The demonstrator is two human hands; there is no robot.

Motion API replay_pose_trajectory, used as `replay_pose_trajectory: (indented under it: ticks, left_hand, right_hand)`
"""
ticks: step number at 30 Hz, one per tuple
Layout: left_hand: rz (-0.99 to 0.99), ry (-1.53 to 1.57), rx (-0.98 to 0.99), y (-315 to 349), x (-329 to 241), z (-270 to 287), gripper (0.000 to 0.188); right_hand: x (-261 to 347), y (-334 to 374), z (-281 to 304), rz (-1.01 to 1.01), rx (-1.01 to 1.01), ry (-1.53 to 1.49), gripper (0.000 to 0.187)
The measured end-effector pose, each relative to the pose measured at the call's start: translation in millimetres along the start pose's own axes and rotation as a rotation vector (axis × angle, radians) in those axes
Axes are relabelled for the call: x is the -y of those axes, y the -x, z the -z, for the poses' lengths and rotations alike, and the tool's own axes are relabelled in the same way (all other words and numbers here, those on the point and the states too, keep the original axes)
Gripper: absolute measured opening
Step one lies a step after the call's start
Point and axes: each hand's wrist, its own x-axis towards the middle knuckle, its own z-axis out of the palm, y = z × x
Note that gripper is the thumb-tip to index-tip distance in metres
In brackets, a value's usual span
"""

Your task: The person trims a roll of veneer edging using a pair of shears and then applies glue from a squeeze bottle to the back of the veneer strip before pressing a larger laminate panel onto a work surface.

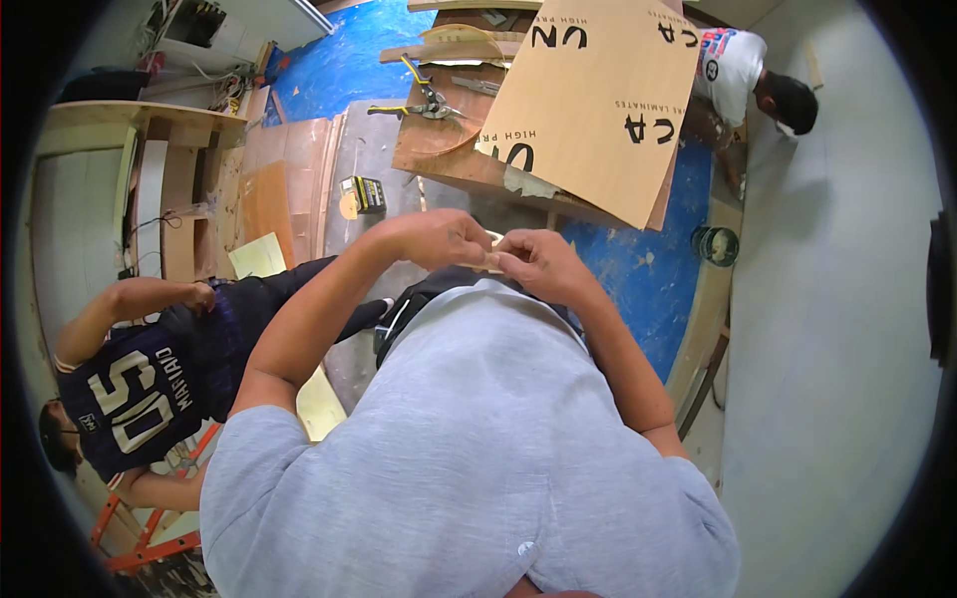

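My left hand (446, 239) and my right hand (541, 264) meet in front of my waist, fingertips pinched close together. Between them shows a pale, narrow, curved piece (493, 239), mostly covered by the fingers, and I cannot make out what it is. Beyond my hands, a large tan laminate sheet (588, 110) with black marks lies on a brown board (439, 149). A pair of snips (431, 105) with yellow and black handles rests on that board, its handles spread. To the left of my hands stands a small black and yellow box (369, 195).
At left, a person in a dark jersey (150, 384) is close to my arm, near an orange ladder (150, 548). Another person in a white shirt (733, 65) bends by the right wall (827, 299). A round clear container (715, 245) sits near blue floor covering (638, 299).
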Motion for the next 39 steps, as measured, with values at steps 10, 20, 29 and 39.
replay_pose_trajectory:
  ticks: [10, 20, 29, 39]
  left_hand:
    - [-0.333, -0.212, -0.090, -27.6, 40.2, 18.0, 0.035]
    - [-0.350, -0.613, -0.125, 11.1, 44.5, 121.9, 0.069]
    - [-0.717, -0.416, -0.068, -5.2, 106.4, 195.7, 0.069]
    - [-0.975, -0.312, 0.011, -30.2, 120.7, 221.4, 0.082]
  right_hand:
    - [4.7, -27.6, -7.9, -0.154, -0.022, -0.172, 0.020]
    - [50.2, -101.5, -35.3, -0.109, -0.233, -0.145, 0.016]
    - [83.6, -146.9, -77.1, 0.066, -0.524, 0.111, 0.014]
    - [107.4, -145.4, -77.5, -0.213, -0.451, -0.440, 0.018]
